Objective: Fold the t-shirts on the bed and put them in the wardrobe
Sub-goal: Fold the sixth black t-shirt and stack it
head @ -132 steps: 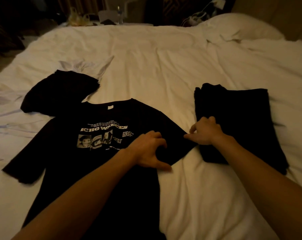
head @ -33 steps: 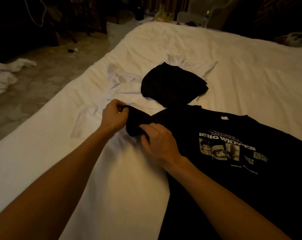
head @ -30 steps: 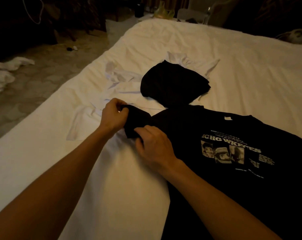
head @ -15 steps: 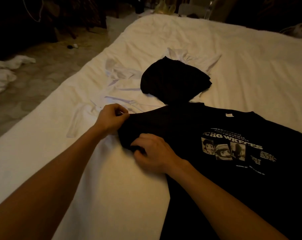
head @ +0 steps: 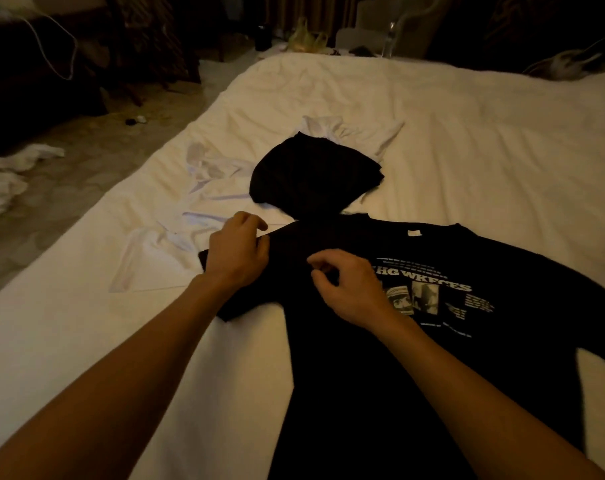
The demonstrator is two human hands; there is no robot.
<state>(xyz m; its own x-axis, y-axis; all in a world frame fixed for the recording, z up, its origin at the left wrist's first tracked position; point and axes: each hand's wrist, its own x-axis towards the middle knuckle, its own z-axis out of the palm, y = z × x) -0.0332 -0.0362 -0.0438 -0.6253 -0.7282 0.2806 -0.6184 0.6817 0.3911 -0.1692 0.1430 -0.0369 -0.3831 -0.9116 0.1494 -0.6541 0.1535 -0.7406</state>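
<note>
Head view, near to far. A printed black t-shirt (head: 363, 393) lies face up and spread flat on the white-sheeted bed (head: 484, 150), hem toward the viewer and collar away, with a chest print of pale lettering over small photo panels. The left hand (head: 237, 252) rests on the t-shirt's sleeve at the person's left, which lies out over the sheet. Its thumb and bent fingers straddle the shoulder edge and pinch the cloth there. The right hand (head: 349, 289) is over the t-shirt's chest, covering the first letters of the print, fingers curled with thumb and forefinger tips close together; whether they nip the fabric cannot be told. Just beyond the t-shirt's collar, touching its upper edge, sits a bunched black garment (head: 315, 178), lying on a white garment (head: 349, 133) that shows past its far side. Beyond the t-shirt's sleeve, crumpled white cloth (head: 204, 168) lies on the sheet. Farther left of the t-shirt, off the bed, is a pale floor (head: 69, 181) with white cloths (head: 3, 181) on it. Well beyond the t-shirt, past the bed's far edge, stand a yellowish plastic bag (head: 306, 39) and a clear bottle (head: 390, 39) in dim light, and a white cable (head: 56, 50) hangs in the dark at far left
</note>
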